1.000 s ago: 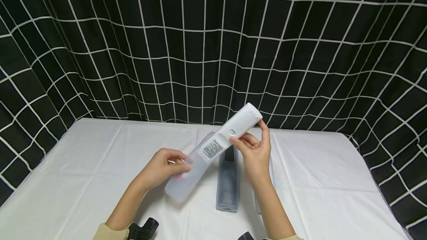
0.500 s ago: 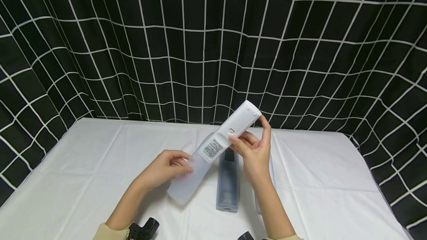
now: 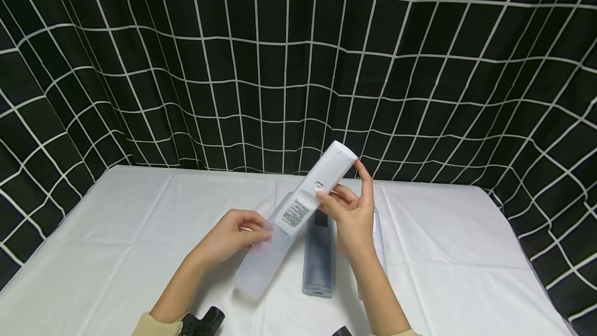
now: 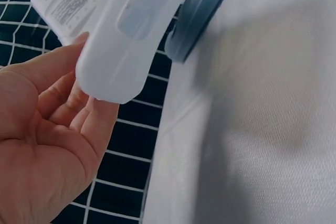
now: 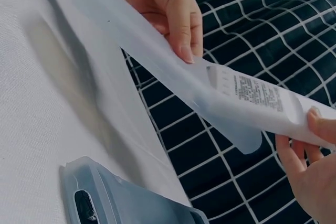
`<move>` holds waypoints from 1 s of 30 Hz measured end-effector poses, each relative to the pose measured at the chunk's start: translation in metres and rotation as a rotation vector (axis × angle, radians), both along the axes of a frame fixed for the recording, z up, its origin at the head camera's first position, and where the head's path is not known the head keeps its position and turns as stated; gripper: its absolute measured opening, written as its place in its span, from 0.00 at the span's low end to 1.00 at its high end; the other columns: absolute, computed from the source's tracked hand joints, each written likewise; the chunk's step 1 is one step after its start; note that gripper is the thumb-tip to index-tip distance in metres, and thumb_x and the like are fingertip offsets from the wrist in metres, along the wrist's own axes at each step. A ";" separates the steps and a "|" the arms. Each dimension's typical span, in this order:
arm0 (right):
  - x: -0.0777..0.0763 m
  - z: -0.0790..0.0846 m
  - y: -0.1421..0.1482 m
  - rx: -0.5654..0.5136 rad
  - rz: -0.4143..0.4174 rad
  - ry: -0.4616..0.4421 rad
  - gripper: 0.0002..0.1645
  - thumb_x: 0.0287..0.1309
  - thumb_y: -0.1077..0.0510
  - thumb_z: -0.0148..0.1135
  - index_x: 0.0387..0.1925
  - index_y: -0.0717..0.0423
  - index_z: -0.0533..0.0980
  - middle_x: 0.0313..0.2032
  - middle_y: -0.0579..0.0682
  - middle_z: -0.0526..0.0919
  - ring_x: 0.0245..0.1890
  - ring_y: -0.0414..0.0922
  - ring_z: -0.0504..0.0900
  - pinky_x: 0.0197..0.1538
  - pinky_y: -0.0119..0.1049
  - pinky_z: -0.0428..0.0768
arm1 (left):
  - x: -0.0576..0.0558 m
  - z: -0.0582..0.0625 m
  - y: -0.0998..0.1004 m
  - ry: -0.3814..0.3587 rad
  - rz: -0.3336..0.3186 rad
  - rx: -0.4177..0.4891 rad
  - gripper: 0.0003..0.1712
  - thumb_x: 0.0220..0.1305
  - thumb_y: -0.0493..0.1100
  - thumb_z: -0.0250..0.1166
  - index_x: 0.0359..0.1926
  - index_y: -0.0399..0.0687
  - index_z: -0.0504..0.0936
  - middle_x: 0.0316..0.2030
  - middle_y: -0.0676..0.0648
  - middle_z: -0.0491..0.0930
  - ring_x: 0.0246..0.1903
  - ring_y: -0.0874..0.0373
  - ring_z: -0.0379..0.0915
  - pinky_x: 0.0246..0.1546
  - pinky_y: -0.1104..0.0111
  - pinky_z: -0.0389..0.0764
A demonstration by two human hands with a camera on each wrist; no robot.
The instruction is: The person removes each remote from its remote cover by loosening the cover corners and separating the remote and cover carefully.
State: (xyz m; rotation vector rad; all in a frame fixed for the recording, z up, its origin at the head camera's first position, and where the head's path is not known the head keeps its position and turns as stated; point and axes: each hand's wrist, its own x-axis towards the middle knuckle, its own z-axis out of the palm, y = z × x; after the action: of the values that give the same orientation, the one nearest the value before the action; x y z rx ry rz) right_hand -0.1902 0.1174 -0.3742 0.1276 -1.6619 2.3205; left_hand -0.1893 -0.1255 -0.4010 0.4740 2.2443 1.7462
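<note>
A white remote control, with its labelled back showing, is held slantwise above the table. Its lower end lies in a translucent soft remote cover, while the upper part is bare. Thumb and fingers of my left hand pinch the cover near its middle. My right hand grips the remote's bare part along its right edge, thumb on the back. In the right wrist view, a flap of the cover hangs apart from the remote. Part of the cover's mouth is hidden behind the remote in the head view.
A blue-grey remote cover with a dark window lies lengthwise on the white tablecloth, beneath the raised remote. Another whitish long object lies partly hidden behind my right forearm. A black gridded curtain surrounds the table's back and sides.
The remote and its cover have tilted more upright. The remote's top end has moved left with my right hand, and the cover's free end has dropped slightly. My left hand has shifted slightly right.
</note>
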 end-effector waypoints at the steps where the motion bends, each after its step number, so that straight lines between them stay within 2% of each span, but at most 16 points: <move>1: 0.000 0.000 0.000 -0.005 0.000 -0.002 0.60 0.58 0.82 0.64 0.82 0.42 0.52 0.42 0.45 0.88 0.42 0.40 0.89 0.46 0.35 0.89 | 0.000 0.000 0.000 0.001 -0.004 -0.001 0.13 0.66 0.36 0.70 0.46 0.27 0.84 0.31 0.53 0.84 0.31 0.62 0.77 0.33 0.70 0.81; 15: -0.001 0.001 0.000 -0.080 -0.051 -0.005 0.59 0.60 0.80 0.64 0.82 0.40 0.53 0.40 0.45 0.88 0.41 0.41 0.89 0.47 0.35 0.89 | 0.000 0.004 -0.010 0.014 -0.024 -0.037 0.12 0.66 0.36 0.70 0.44 0.29 0.85 0.29 0.52 0.84 0.30 0.62 0.77 0.33 0.69 0.82; 23: -0.001 0.007 0.010 -0.130 -0.070 -0.017 0.58 0.61 0.81 0.62 0.82 0.39 0.53 0.42 0.47 0.88 0.40 0.40 0.89 0.49 0.37 0.89 | -0.004 0.001 -0.017 0.042 -0.014 -0.056 0.13 0.65 0.35 0.70 0.47 0.28 0.84 0.30 0.50 0.86 0.29 0.63 0.79 0.32 0.70 0.82; 30: -0.001 0.007 0.013 -0.078 -0.047 -0.032 0.57 0.62 0.80 0.63 0.83 0.43 0.52 0.40 0.42 0.89 0.40 0.38 0.89 0.48 0.35 0.89 | -0.003 0.005 -0.023 0.039 0.010 -0.039 0.16 0.67 0.36 0.70 0.50 0.27 0.84 0.34 0.47 0.88 0.32 0.62 0.81 0.34 0.69 0.84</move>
State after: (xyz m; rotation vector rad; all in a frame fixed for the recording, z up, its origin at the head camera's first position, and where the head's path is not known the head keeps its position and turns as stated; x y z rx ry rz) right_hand -0.1913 0.1300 -0.3674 0.0349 -1.5695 2.3606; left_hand -0.1925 -0.1480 -0.3964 0.4934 2.3066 1.7095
